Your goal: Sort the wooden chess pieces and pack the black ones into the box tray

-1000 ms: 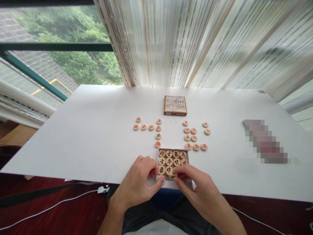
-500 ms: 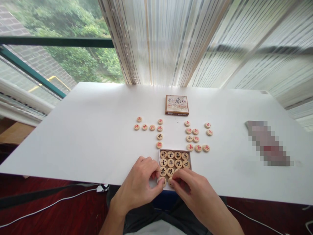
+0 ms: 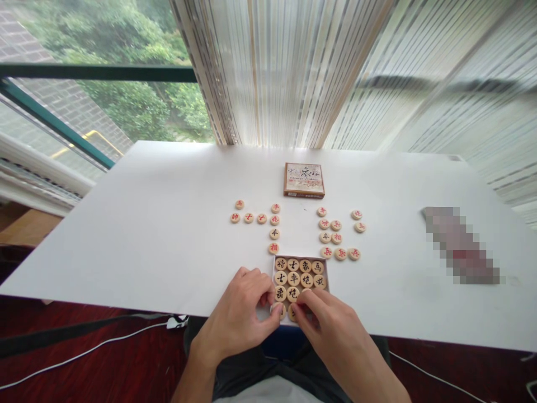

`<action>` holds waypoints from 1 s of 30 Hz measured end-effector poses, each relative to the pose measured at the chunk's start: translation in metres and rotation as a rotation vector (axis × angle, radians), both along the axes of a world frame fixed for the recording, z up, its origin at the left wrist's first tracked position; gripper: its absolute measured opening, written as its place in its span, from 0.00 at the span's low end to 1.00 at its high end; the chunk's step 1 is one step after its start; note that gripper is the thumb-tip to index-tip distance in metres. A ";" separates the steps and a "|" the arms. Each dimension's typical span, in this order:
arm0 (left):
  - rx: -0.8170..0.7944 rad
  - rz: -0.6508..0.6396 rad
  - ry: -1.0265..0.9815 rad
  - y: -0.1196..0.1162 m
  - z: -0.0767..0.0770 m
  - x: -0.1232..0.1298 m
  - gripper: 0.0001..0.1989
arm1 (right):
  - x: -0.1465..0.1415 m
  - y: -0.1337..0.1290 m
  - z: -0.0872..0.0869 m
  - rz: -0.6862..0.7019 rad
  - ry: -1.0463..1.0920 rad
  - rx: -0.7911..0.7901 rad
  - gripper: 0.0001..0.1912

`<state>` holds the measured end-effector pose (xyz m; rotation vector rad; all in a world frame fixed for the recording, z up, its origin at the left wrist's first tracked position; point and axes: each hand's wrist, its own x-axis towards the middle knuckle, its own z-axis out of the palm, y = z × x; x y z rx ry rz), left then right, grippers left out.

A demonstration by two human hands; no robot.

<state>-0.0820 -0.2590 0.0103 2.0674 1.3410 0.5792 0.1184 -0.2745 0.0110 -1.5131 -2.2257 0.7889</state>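
A shallow white box (image 3: 328, 274) at the table's front edge holds rows of round wooden Chinese chess pieces (image 3: 293, 279) with black characters. My left hand (image 3: 245, 308) is closed at its front left corner, the thumb over a front-row piece and the fingers curled by the side wall. Over the front right part, my right hand (image 3: 331, 322) has thumb and index finger drawn together at a chess piece (image 3: 292, 314) in the front row. This hand covers the box's front right corner and some pieces there.
Red-character pieces (image 3: 249, 218) and two black ones (image 3: 274, 234) lie beyond the box on the white table (image 3: 168, 235). A printed Chinese chess carton (image 3: 304, 179) lies farther back. A blurred-out flat item (image 3: 459, 246) is at the right. Behind stand a window and striped curtain (image 3: 285, 73).
My right thumb and index finger have shifted slightly up and away from me over the front row. My left hand and the box stay in place.
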 end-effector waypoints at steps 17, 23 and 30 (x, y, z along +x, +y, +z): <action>0.028 0.029 0.015 0.002 -0.004 0.002 0.11 | -0.003 0.001 -0.008 -0.020 -0.002 0.045 0.08; 0.042 0.043 0.033 0.002 -0.007 0.003 0.13 | -0.001 0.000 -0.006 -0.021 -0.001 0.039 0.08; 0.028 0.068 0.053 0.000 -0.003 0.006 0.14 | 0.006 0.001 -0.004 -0.032 0.017 0.114 0.08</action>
